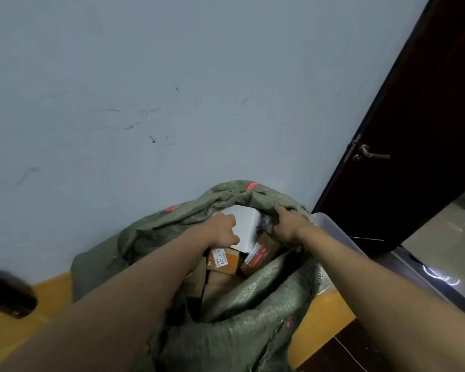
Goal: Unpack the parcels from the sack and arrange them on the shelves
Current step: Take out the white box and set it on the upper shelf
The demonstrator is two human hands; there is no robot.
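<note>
Sack [242, 312] of green woven cloth, standing open on the floor against the pale wall [145, 89], beside a dark door [427, 130]. Inside, a white box [246, 228] on top of brown cardboard parcels [226, 264], one with a red-and-white label. Left hand [223, 230] curled round the white box's near left edge. Right hand [286, 225] clutching the sack's rim at the box's right side. Clear plastic tub [330, 226] just right of the sack.

A white label [218, 259] on a brown parcel [227, 263] in the sack [234, 334] reads "55-2-7207", lying sideways. At its 3 o'clock, a red-and-white label [255, 254] on another brown box [263, 251] is too blurred to read.
</note>
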